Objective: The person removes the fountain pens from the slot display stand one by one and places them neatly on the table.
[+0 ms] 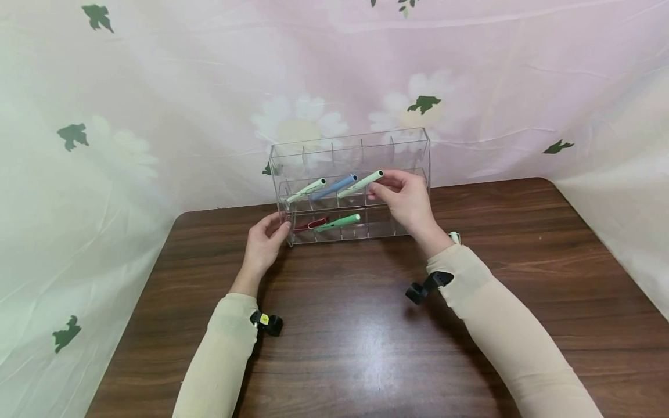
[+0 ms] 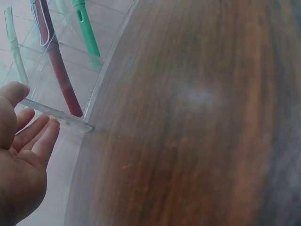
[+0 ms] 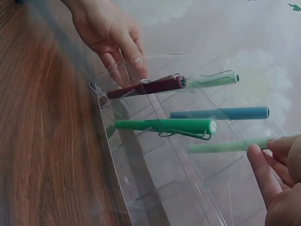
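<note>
A clear pen rack [image 1: 360, 231] with two tiers of compartments stands at the back of the table. My right hand [image 1: 410, 200] pinches a light green pen [image 1: 362, 184] near its upper end; the pen's lower end is in the upper tier. Left of it, a blue pen [image 1: 333, 188] and another light green pen [image 1: 306, 190] lean in that tier. A dark red pen [image 3: 157, 86] and a green pen [image 3: 164, 125] rest in the lower tier. My left hand [image 1: 263, 244] holds the rack's left end, thumb [image 2: 16, 92] and fingers about its edge.
The brown wooden table [image 1: 345, 325] runs back to a hanging flowered cloth [image 1: 209, 104] close behind the rack. Beside the right sleeve, a small pale green thing [image 1: 455, 237] shows, mostly hidden by the arm. Each wrist wears a black camera.
</note>
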Motion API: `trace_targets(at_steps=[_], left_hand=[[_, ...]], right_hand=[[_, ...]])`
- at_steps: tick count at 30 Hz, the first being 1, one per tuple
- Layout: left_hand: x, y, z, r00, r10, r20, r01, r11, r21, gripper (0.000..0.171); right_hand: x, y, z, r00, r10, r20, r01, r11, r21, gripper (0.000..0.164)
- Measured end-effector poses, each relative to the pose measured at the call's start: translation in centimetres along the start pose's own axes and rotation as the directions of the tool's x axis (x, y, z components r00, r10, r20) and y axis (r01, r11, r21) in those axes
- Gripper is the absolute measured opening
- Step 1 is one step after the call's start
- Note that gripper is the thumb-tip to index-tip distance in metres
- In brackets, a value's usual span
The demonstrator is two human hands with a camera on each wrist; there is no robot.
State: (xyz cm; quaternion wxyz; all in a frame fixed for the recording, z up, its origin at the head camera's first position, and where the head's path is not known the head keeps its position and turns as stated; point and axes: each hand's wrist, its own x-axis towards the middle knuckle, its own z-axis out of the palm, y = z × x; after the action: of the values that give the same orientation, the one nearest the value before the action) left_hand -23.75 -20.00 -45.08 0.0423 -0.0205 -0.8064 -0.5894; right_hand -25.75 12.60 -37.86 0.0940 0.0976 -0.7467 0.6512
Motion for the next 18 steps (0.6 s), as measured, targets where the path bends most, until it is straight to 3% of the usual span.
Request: trace_targets(at_steps=[11, 18], left_hand=[[0.0, 0.1, 0.0, 1.0, -0.001, 0.003, 0.001, 1.0, -0.002, 0.043], [0.0, 0.0, 0.0, 1.0, -0.001, 0.003, 0.001, 1.0, 0.004, 0.044]], right_hand=[[0.0, -0.1, 1.0, 0.996, -0.005, -0.084, 0.005, 1.0, 0.004, 0.021], [-0.2, -1.0, 0.2, 0.984, -0.074, -0.163, 0.073, 0.997, -0.008, 0.02]])
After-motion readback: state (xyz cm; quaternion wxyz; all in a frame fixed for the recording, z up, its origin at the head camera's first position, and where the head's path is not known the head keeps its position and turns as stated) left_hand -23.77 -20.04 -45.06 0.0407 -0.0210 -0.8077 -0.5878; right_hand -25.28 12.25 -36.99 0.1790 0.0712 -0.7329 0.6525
